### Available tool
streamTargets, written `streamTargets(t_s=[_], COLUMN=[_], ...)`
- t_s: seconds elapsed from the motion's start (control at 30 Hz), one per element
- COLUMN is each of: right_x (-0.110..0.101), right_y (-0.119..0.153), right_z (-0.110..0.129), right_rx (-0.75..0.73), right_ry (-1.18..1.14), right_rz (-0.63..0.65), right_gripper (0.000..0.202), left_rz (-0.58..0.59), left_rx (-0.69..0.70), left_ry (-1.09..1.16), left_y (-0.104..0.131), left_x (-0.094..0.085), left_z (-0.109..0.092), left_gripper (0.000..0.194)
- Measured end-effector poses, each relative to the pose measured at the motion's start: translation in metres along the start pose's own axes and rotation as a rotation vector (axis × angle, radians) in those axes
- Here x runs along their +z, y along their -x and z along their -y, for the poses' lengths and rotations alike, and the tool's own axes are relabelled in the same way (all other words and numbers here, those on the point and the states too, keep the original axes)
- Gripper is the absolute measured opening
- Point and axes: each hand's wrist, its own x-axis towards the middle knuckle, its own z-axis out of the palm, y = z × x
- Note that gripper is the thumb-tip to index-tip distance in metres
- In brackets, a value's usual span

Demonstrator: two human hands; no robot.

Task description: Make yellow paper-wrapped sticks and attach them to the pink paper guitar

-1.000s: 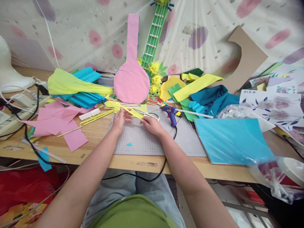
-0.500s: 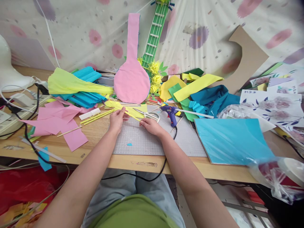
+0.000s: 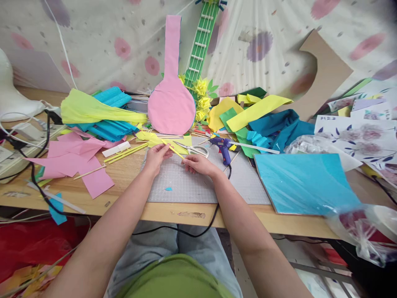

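Observation:
Between my two hands runs a thin yellow paper-wrapped stick (image 3: 173, 150), slanting down to the right over the grey cutting mat (image 3: 192, 186). My left hand (image 3: 157, 157) is closed around its upper left end. Fingers of my right hand (image 3: 199, 163) pinch the lower right end. Just behind my hands lie white-handled scissors (image 3: 200, 151) and a piece of yellow paper (image 3: 151, 137). Several similar yellow sticks (image 3: 128, 153) rest on the table to the left, beside a small white roll (image 3: 116, 149).
A purple glue gun (image 3: 223, 151) stands right of the scissors, its black cord crossing the mat. Behind are a pink banjo-shaped piece (image 3: 171, 107) and a green fretted neck (image 3: 200, 49). Pink paper (image 3: 74, 151) lies left, a blue sheet (image 3: 305, 182) right.
Both hands stay on the yellow stick. My left fingers have shifted slightly right along it, and the right fingers have changed their grip a little. The view has tilted slightly.

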Motion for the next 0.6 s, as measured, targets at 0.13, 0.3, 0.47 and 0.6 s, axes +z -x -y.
streamTargets(t_s=[0.13, 0.3, 0.47, 0.6], right_x=[0.001, 0.002, 0.003, 0.011], right_y=[-0.002, -0.004, -0.008, -0.017], right_z=[-0.005, -0.009, -0.011, -0.016], right_rx=[-0.028, -0.008, -0.134, -0.191], right_ry=[0.025, -0.004, 0.139, 0.028], right_rz=[-0.047, 0.052, -0.279, -0.397], right_gripper=[0.021, 0.023, 0.033, 0.033], left_rz=[0.068, 0.119, 0.198, 0.244], left_rx=[-0.066, -0.080, -0.130, -0.167], left_ry=[0.022, 0.002, -0.023, -0.053], left_y=[0.001, 0.003, 0.007, 0.009], left_x=[0.000, 0.001, 0.004, 0.009], left_z=[-0.002, -0.003, -0.002, -0.002], left_gripper=[0.025, 0.023, 0.030, 0.034])
